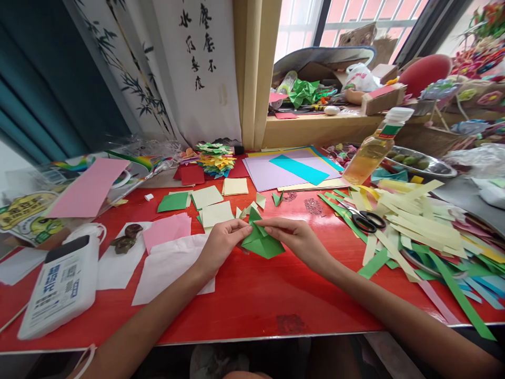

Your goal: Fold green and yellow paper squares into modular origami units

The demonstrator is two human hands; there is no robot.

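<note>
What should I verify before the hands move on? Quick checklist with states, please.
1. Left hand's grip on the folded green paper piece: ok, fingertips at its left edge.
2. Right hand's grip on the same piece: ok, fingertips at its upper right side.
3. Layers under the piece lined up: cannot tell, underside hidden.
4. Space just beyond the piece free: not ok, small folded cream paper pieces lie there.
5. Black-handled metal scissors apart from both hands: ok, lying to the right by the paper strips.
6. Clear bottle of yellowish liquid capped: ok, white cap on.
</note>
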